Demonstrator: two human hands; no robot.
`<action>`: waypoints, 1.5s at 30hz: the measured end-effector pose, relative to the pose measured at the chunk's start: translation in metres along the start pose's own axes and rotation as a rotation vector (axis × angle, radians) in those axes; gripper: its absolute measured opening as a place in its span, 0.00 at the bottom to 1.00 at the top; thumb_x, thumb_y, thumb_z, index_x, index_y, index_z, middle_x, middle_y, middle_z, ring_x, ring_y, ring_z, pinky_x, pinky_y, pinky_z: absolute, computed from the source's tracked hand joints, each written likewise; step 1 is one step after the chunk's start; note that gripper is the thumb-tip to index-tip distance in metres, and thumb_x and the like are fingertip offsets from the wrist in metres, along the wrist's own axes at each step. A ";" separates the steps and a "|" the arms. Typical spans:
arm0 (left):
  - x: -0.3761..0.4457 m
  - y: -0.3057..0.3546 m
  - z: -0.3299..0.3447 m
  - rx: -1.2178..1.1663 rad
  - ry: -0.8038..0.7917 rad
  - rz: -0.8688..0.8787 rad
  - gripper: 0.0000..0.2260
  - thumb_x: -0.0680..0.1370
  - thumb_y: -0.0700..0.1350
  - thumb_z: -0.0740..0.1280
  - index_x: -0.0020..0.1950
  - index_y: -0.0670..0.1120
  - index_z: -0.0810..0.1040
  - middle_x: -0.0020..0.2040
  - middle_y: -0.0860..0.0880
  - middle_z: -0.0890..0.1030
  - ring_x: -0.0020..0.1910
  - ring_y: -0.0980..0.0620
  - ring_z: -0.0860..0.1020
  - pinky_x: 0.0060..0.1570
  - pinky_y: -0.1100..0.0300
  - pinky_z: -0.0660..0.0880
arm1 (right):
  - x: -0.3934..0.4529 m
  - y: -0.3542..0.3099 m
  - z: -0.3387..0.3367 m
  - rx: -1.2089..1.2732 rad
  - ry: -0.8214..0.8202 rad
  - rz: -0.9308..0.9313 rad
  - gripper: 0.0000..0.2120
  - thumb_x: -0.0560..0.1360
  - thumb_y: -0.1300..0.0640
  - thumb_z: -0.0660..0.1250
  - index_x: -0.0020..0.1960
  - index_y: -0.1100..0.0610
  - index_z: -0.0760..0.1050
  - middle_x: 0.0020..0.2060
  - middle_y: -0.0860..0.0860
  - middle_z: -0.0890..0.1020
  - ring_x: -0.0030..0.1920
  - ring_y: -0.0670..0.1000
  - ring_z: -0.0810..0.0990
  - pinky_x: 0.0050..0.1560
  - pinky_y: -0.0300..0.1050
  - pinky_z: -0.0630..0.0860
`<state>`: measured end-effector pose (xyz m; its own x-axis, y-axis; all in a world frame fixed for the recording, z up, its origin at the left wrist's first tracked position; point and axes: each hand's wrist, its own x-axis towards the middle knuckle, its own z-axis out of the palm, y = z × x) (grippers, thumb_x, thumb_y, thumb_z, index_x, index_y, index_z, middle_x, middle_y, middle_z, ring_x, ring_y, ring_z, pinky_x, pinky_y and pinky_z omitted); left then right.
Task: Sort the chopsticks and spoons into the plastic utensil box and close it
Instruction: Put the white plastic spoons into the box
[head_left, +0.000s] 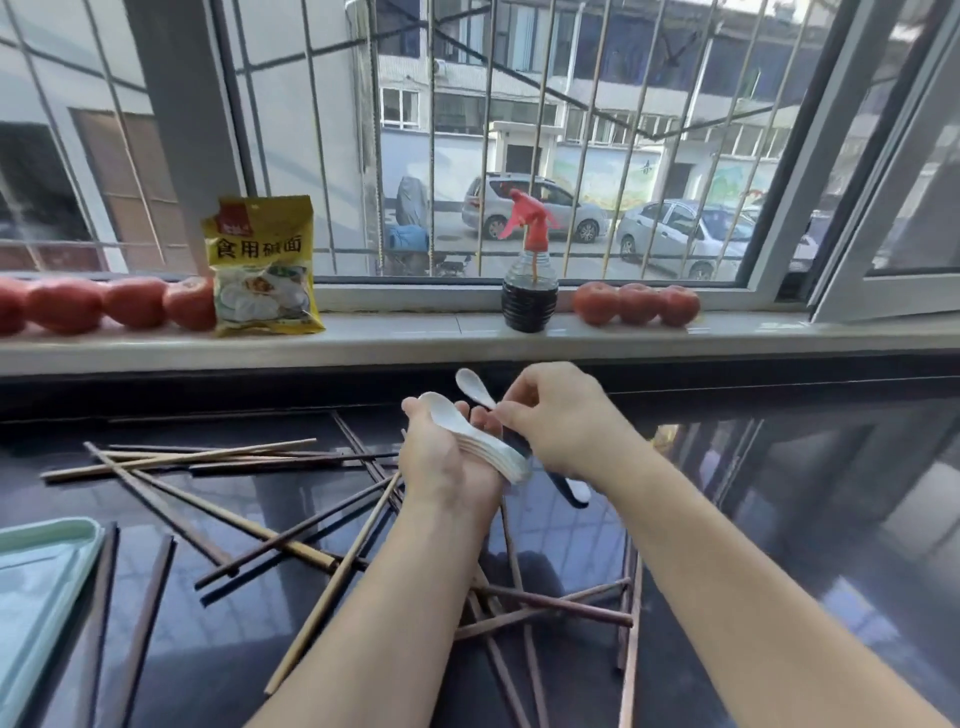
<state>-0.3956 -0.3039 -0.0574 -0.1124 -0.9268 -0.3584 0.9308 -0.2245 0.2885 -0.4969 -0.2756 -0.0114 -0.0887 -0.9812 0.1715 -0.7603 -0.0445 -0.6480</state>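
Spoons (483, 441) sit nested in a white stack in the left hand (447, 462), fingers curled round them; the right hand (561, 415) pinches one more spoon (474, 387) by its handle just above the stack — chopsticks (218, 499) lie scattered on the dark table (779, 519) beneath; the mint-green utensil box (36, 582) is cut off at the left edge, so hard to say much about it.
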 end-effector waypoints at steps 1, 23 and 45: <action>-0.004 0.002 0.003 -0.010 -0.019 -0.001 0.24 0.84 0.62 0.57 0.57 0.41 0.73 0.52 0.46 0.78 0.48 0.47 0.79 0.53 0.49 0.78 | -0.008 -0.003 0.006 -0.027 0.017 0.004 0.05 0.76 0.52 0.70 0.42 0.51 0.79 0.40 0.48 0.83 0.44 0.51 0.81 0.47 0.48 0.79; -0.327 0.318 0.023 0.761 -0.333 0.634 0.08 0.81 0.40 0.66 0.59 0.43 0.73 0.46 0.42 0.78 0.34 0.47 0.79 0.33 0.52 0.75 | -0.199 -0.355 0.028 0.869 -0.265 -0.337 0.06 0.84 0.62 0.60 0.50 0.61 0.75 0.41 0.59 0.81 0.33 0.50 0.78 0.31 0.44 0.73; -0.391 0.455 -0.152 0.379 0.014 0.684 0.10 0.82 0.44 0.67 0.46 0.39 0.77 0.35 0.47 0.80 0.41 0.49 0.82 0.46 0.50 0.83 | -0.262 -0.463 0.209 0.196 -0.433 -0.529 0.19 0.81 0.42 0.62 0.49 0.55 0.83 0.38 0.52 0.84 0.34 0.45 0.78 0.36 0.41 0.74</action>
<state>0.1247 0.0023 0.0789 0.4501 -0.8930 -0.0020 0.6087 0.3052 0.7323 0.0125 -0.0374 0.0888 0.5551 -0.8032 0.2163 -0.4971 -0.5288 -0.6880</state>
